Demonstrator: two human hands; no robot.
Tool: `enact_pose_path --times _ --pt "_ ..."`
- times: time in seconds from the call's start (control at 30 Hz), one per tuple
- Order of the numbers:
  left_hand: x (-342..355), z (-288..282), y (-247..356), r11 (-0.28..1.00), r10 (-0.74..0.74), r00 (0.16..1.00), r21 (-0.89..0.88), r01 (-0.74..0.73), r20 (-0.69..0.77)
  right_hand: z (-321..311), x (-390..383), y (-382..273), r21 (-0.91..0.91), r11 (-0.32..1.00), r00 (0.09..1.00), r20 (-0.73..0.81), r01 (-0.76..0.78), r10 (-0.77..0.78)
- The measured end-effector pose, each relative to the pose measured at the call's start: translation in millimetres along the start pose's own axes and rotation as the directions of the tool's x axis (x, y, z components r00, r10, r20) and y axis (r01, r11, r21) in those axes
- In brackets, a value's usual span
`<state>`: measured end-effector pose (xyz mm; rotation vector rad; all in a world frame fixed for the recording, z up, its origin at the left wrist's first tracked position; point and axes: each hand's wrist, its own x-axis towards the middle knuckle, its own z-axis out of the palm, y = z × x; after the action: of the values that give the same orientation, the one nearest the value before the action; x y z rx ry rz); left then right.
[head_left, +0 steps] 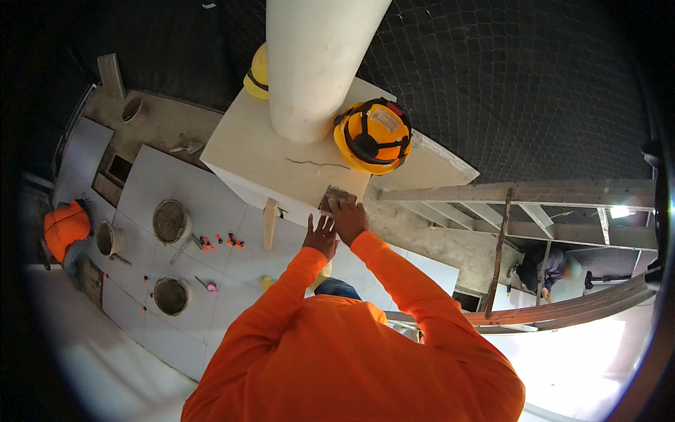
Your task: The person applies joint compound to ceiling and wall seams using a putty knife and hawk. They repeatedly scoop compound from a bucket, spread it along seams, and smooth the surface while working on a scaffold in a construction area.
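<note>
Your right hand (pixel 349 218) is on a dark grey block (pixel 337 196), gripping or just pressing, can't tell; block extends beyond your fingertips at the white ledge's (pixel 242 141) near edge, long axis unclear. Left hand (pixel 321 238), unclenched, fingers spread, sits farther off.

Sm. dk grey-brown block (pixel 338 194), approx. rect., mottled, part hidden, on pale plinth (pixel 246 144) nr front edge, R end.

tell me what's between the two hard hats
In the head view, a thick white column stands between the left hard hat and the right hard hat, whose inner straps show.
</note>
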<state>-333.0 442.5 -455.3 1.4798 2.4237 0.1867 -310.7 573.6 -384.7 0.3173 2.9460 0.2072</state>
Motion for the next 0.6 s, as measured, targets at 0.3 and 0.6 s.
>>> enact_pose_path --times 0.3,0.6 --pt "-3.0 -0.5 1.8 1.0 -0.016 0.998 -0.023 0.015 -0.068 11.5 13.1 0.7 -0.042 0.998 0.959 -0.28 0.038 -0.049" --pt "-3.8 1.7 6.3 0.998 -0.043 0.985 -0.062 0.032 -0.17 16.4 11.2 1.1 -0.091 0.996 0.952 -0.303 0.015 -0.042"
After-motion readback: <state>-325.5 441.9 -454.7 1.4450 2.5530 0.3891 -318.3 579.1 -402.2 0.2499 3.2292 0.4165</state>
